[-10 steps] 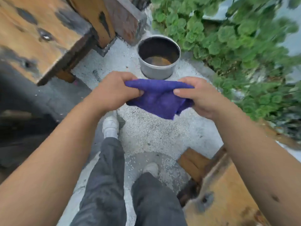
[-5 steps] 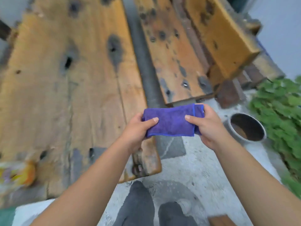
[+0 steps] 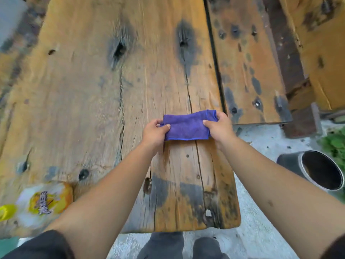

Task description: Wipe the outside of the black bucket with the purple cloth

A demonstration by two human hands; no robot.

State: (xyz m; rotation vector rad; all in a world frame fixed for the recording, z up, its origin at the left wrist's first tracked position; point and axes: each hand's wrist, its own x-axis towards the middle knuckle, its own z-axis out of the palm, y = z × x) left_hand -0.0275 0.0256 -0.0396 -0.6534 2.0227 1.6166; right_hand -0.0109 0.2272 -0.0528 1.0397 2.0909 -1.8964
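Note:
The purple cloth (image 3: 187, 126) is folded into a flat rectangle and stretched between both hands low over the wooden table (image 3: 93, 90). My left hand (image 3: 155, 132) pinches its left end and my right hand (image 3: 220, 126) pinches its right end. I cannot tell whether the cloth touches the wood. The bucket (image 3: 317, 170), dark inside with a grey outer wall, stands on the ground at the right edge, well apart from both hands.
A yellow and white bottle (image 3: 37, 202) lies blurred at the table's near left corner. A second plank (image 3: 248, 62) and a wooden bench (image 3: 321, 53) lie to the right. Green plants (image 3: 334, 144) grow behind the bucket. My legs (image 3: 179, 245) stand on pale gravel ground.
The view has swung left from the bucket to the table. The cloth went from loosely bunched to a folded rectangle and now sits lower over the wood. Both hands have kept hold throughout.

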